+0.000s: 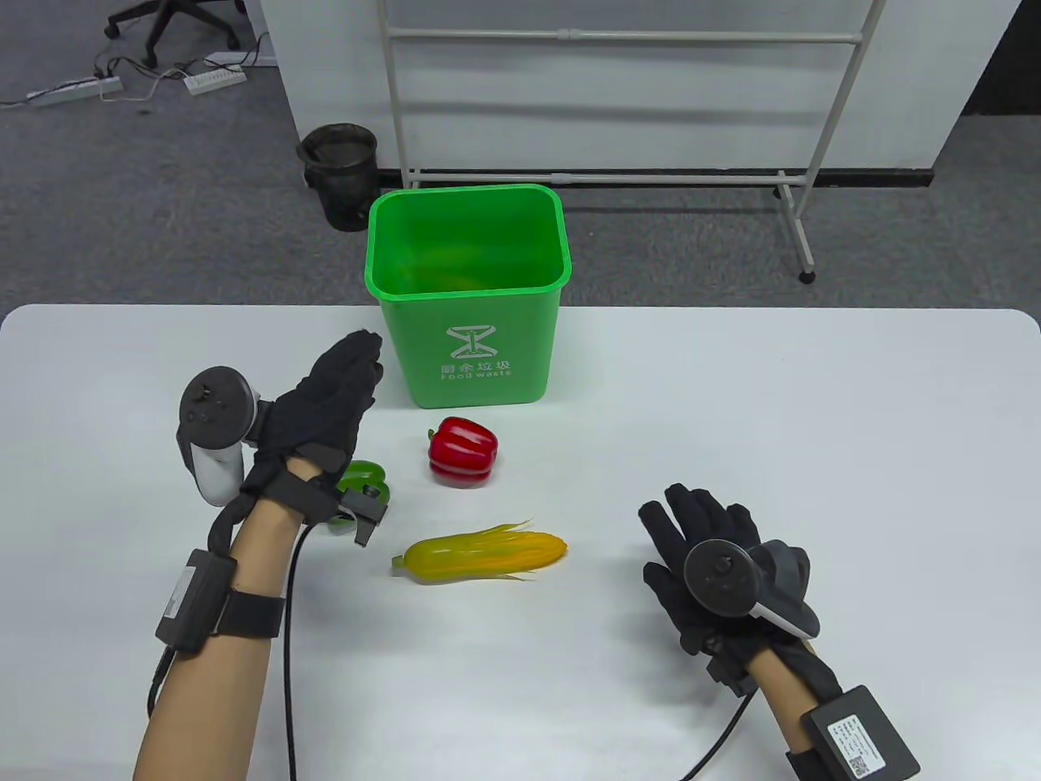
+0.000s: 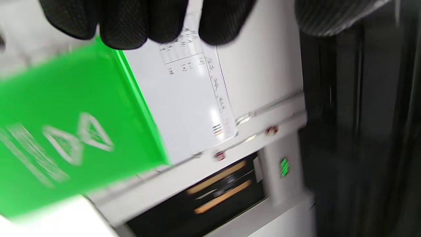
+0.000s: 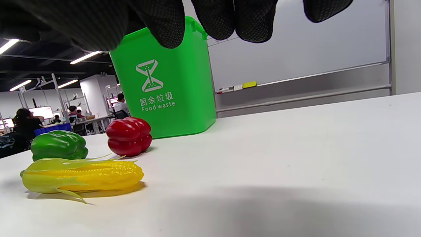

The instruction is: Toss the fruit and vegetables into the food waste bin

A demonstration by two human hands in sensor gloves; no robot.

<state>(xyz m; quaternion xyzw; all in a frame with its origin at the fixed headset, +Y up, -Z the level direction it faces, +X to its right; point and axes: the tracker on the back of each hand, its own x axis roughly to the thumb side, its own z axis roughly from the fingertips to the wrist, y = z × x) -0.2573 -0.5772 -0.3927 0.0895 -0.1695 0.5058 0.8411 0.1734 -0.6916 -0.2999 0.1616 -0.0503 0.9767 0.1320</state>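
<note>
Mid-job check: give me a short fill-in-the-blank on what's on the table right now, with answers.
1. The bin labelled "Food waste" is coloured ____.
2. The pepper nearest the bin's front is ____.
3. The ear of corn lies on the ____, not in the bin.
4. The green pepper sits partly hidden under the ____ hand's wrist in the table view.

Answers: green; red; table; left

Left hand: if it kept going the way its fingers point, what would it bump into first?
Probably the green bin. The left hand points up and right toward its side wall, though its height is unclear.
</note>
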